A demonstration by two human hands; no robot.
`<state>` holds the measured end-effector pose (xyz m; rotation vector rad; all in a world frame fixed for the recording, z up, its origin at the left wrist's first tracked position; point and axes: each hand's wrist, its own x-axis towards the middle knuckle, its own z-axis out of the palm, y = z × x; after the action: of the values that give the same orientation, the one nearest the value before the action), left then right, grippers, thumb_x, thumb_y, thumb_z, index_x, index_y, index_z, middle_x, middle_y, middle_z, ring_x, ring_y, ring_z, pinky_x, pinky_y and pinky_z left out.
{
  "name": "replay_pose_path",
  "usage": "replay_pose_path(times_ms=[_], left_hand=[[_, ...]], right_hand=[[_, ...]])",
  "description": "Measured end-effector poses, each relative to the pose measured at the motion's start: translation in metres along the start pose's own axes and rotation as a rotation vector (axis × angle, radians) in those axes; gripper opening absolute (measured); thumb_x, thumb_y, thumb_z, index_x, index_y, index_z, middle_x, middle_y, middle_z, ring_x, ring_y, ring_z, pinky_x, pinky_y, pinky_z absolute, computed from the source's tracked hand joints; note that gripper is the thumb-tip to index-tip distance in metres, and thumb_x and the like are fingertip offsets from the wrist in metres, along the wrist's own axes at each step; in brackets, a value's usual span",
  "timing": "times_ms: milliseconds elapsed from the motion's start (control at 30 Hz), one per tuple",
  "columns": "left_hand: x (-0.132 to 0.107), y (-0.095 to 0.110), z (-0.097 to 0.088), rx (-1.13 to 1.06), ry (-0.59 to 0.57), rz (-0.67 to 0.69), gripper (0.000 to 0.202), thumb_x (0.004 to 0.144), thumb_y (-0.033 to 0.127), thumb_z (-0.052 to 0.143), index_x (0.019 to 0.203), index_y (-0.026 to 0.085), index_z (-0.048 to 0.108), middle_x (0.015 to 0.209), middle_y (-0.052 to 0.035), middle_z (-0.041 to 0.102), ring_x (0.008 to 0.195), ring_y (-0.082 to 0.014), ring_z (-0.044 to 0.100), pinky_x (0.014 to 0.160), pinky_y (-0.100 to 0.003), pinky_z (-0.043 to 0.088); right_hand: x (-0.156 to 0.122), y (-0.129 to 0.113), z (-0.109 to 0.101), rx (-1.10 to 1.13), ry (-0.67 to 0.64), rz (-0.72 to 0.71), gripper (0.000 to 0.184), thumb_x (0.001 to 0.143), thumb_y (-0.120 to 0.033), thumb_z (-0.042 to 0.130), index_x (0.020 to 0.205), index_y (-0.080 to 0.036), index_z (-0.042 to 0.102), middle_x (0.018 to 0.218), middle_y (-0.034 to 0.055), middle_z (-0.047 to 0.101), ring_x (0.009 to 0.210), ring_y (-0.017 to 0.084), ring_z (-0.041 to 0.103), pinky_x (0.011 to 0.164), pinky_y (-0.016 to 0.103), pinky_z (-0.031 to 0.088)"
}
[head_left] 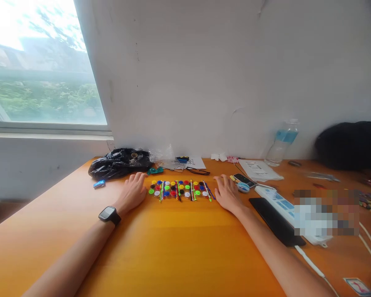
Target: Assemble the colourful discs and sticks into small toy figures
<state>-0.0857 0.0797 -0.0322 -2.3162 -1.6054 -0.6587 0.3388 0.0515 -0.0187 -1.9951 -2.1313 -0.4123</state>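
Rows of small round coloured pieces, button-like discs, lie on the wooden table in front of me. Bundles of thin coloured sticks with pointed ends stand between the groups of discs, running away from me. My left hand, with a black watch on its wrist, rests flat just left of the rows, fingers stretched out. On the other side my right hand lies on the table by the rightmost sticks, fingers spread. Neither hand holds anything.
Behind my left hand sits a black plastic bag, with a small blue packet before it. To the right are a black phone, a white power strip with cables, and a round tin. A clear bottle stands against the wall.
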Motion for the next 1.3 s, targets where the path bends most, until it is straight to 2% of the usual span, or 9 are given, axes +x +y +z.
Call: replay_pose_path(times_ms=[100, 167, 233, 333, 567, 767, 967, 1067, 1300], left_hand=[[-0.001, 0.003, -0.003, 0.085, -0.047, -0.031, 0.017, 0.097, 0.024, 0.047, 0.103, 0.022, 0.062, 0.121, -0.0137, 0.064, 0.112, -0.0351, 0.054, 0.085, -0.046, 0.044], [-0.001, 0.002, -0.004, 0.06, -0.095, -0.053, 0.018, 0.099, 0.026, 0.044, 0.096, 0.021, 0.062, 0.11, -0.0125, 0.067, 0.103, -0.0326, 0.058, 0.082, -0.044, 0.045], [-0.001, 0.001, -0.004, -0.022, -0.11, -0.062, 0.019, 0.1, 0.025, 0.044, 0.104, 0.021, 0.062, 0.108, -0.0109, 0.07, 0.099, -0.0294, 0.062, 0.08, -0.041, 0.046], [0.0, 0.0, -0.003, -0.113, -0.072, -0.06, 0.024, 0.101, 0.027, 0.044, 0.119, 0.021, 0.06, 0.117, -0.0103, 0.071, 0.102, -0.0276, 0.065, 0.083, -0.04, 0.049], [0.0, 0.014, -0.003, -0.36, 0.033, 0.043, 0.029, 0.108, 0.036, 0.04, 0.127, 0.022, 0.058, 0.126, -0.0106, 0.067, 0.116, -0.0277, 0.062, 0.098, -0.043, 0.052], [-0.001, 0.027, -0.015, -0.439, -0.031, 0.133, 0.032, 0.108, 0.034, 0.041, 0.131, 0.025, 0.062, 0.125, -0.0098, 0.067, 0.119, -0.0274, 0.059, 0.103, -0.043, 0.051], [-0.001, 0.033, -0.024, -0.401, -0.031, 0.247, 0.019, 0.098, 0.032, 0.058, 0.108, 0.025, 0.073, 0.118, -0.0075, 0.07, 0.111, -0.0273, 0.06, 0.098, -0.042, 0.051], [-0.001, 0.034, -0.025, -0.373, -0.014, 0.279, 0.015, 0.092, 0.028, 0.064, 0.103, 0.025, 0.074, 0.111, -0.0067, 0.072, 0.104, -0.0266, 0.06, 0.093, -0.041, 0.051], [0.0, 0.035, -0.029, -0.333, -0.048, 0.251, 0.014, 0.095, 0.031, 0.061, 0.092, 0.024, 0.072, 0.089, -0.0069, 0.072, 0.086, -0.0247, 0.062, 0.079, -0.038, 0.051]], right_hand=[[0.0, -0.002, -0.003, 0.009, -0.104, -0.003, 0.035, 0.105, -0.025, 0.037, 0.129, -0.018, 0.062, 0.141, 0.0181, 0.058, 0.125, 0.035, 0.053, 0.099, 0.048, 0.043], [0.0, 0.0, -0.004, 0.023, -0.134, -0.027, 0.035, 0.106, -0.024, 0.035, 0.128, -0.018, 0.062, 0.134, 0.0168, 0.063, 0.121, 0.032, 0.056, 0.097, 0.045, 0.044], [0.0, 0.001, -0.003, 0.023, -0.132, -0.051, 0.035, 0.106, -0.024, 0.036, 0.129, -0.017, 0.062, 0.133, 0.0164, 0.064, 0.12, 0.031, 0.057, 0.097, 0.043, 0.043], [-0.001, 0.004, -0.002, 0.017, -0.137, -0.071, 0.037, 0.107, -0.025, 0.036, 0.132, -0.016, 0.061, 0.133, 0.0164, 0.063, 0.12, 0.031, 0.057, 0.097, 0.042, 0.043], [-0.003, 0.007, -0.003, 0.059, -0.196, -0.11, 0.041, 0.107, -0.029, 0.036, 0.137, -0.015, 0.06, 0.137, 0.0195, 0.061, 0.123, 0.034, 0.056, 0.097, 0.044, 0.044], [-0.002, 0.01, 0.0, 0.104, -0.223, -0.114, 0.042, 0.106, -0.03, 0.036, 0.137, -0.014, 0.06, 0.137, 0.0202, 0.06, 0.126, 0.034, 0.054, 0.102, 0.045, 0.042], [-0.003, 0.01, -0.002, 0.119, -0.235, -0.133, 0.042, 0.107, -0.03, 0.036, 0.137, -0.015, 0.061, 0.136, 0.0192, 0.06, 0.127, 0.033, 0.054, 0.105, 0.044, 0.041], [-0.003, 0.01, -0.003, 0.111, -0.237, -0.131, 0.043, 0.107, -0.031, 0.036, 0.138, -0.014, 0.06, 0.136, 0.0194, 0.06, 0.127, 0.033, 0.053, 0.106, 0.044, 0.041], [-0.002, 0.012, -0.001, 0.127, -0.234, -0.137, 0.043, 0.107, -0.032, 0.035, 0.138, -0.015, 0.061, 0.136, 0.0195, 0.061, 0.126, 0.033, 0.054, 0.107, 0.045, 0.041]])
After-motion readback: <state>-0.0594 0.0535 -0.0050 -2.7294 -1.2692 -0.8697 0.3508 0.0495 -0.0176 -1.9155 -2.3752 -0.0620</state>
